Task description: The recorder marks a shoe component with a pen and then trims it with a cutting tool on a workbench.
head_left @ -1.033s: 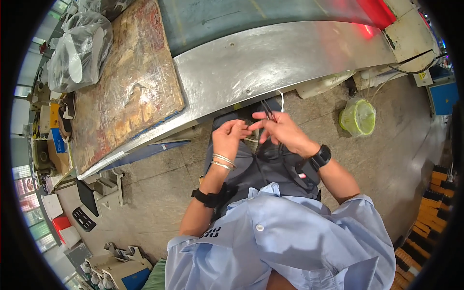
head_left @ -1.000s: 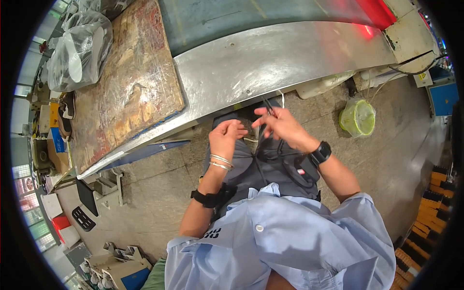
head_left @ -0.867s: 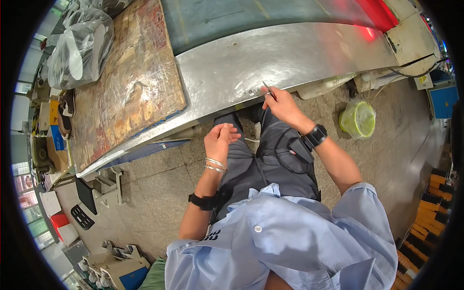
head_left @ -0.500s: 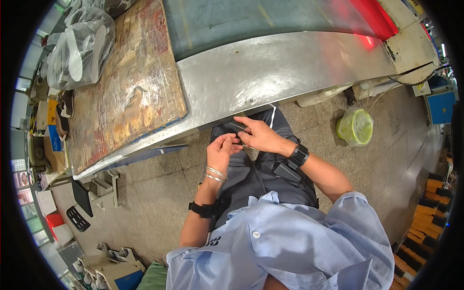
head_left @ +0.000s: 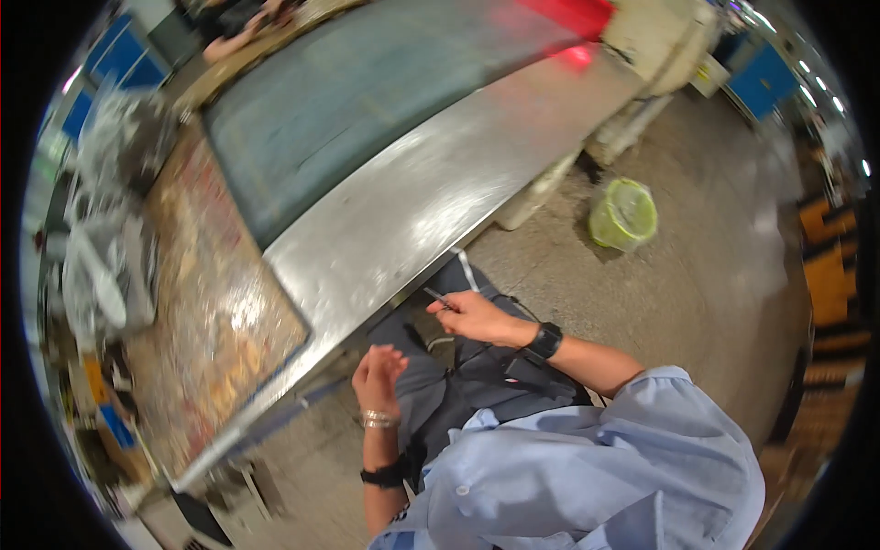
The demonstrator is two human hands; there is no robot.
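A slim metal tool (head_left: 437, 298) with a narrow end pokes out of my right hand (head_left: 469, 316), whose fingers are closed on it. Its exact kind is too small and blurred to make out. That hand is over my lap, just below the steel edge of the conveyor table (head_left: 385, 215). My left hand (head_left: 378, 376) is lower and to the left, apart from the right one. Its fingers are loosely bent, with nothing visible in them.
A dark conveyor belt (head_left: 321, 128) runs beyond the steel edge. On the left, a worn wooden board (head_left: 215, 312) lies beside plastic bags (head_left: 110, 266) with pale shoe-sole shapes inside. A lined yellow-green bin (head_left: 623, 216) stands on the floor at right. Another person's arm (head_left: 240, 37) shows far off.
My hands have drawn apart from each other; the left has come down and leftward. The view has turned, so the table now slants, and a person's arm has come into sight at the far side.
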